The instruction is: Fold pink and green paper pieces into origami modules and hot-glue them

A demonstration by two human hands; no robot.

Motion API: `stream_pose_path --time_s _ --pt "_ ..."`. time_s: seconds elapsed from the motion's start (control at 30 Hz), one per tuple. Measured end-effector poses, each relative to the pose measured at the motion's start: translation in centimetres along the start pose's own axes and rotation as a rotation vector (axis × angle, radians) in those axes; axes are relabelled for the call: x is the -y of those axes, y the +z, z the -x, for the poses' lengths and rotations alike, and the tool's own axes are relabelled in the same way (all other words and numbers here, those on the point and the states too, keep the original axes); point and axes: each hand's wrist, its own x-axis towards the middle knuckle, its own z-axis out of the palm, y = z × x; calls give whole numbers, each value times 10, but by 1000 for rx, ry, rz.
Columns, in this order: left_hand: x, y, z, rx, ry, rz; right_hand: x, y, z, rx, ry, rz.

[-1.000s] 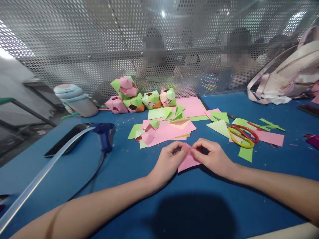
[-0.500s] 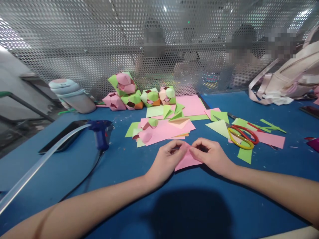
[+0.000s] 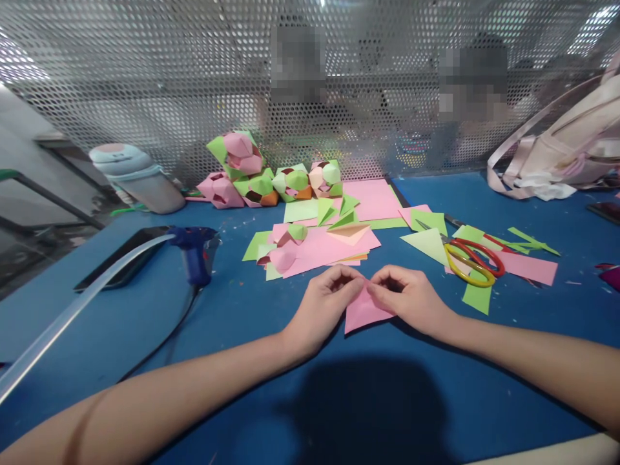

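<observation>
A small piece of pink paper (image 3: 364, 311) is held between my two hands, just above the blue table. My left hand (image 3: 329, 300) pinches its upper left part between thumb and fingers. Close beside it, my right hand (image 3: 409, 297) pinches the upper right part the same way. The fingertips hide the paper's top edge. Beyond my hands lies a stack of pink and green sheets (image 3: 329, 248) with folded pieces on top. Scissors with red and yellow handles (image 3: 472, 261) rest on paper scraps to the right.
Several folded paper balls (image 3: 237, 155) are piled against the perforated metal screen (image 3: 194, 97). On the left are a blue glue gun (image 3: 196, 255) with a long glue stick, a black tablet-like object (image 3: 121, 261) and a bottle (image 3: 138, 177). A pale bag (image 3: 566, 148) sits back right.
The view has tilted slightly, so the background sits a little higher. Both hands keep their pinch on the pink paper, whose lower left corner has shifted slightly right.
</observation>
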Motion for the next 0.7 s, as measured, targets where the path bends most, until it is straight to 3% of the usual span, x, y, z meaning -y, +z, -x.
stream_pose_path --time_s 0.17,0.7 --pt "-1 1 -1 15 -20 -73 0 -1 0 -34 -13 12" --pt "-5 -5 2 97 -38 -209 0 -6 0 71 -111 34"
